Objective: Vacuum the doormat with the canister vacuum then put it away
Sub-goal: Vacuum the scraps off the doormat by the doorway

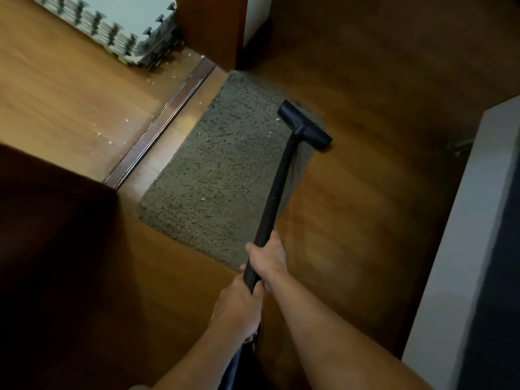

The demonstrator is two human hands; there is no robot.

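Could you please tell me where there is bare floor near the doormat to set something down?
Bare wooden floor lies between the grey shaggy doormat and the white cabinet. It is crowded toward the stacked foam mat tiles beyond the dark door threshold strip, where white scraps litter the boards.

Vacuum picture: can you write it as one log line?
step: vacuuming | left hand: gripping wand | right hand: gripping wand | nozzle: on doormat right edge | white crumbs: remaining
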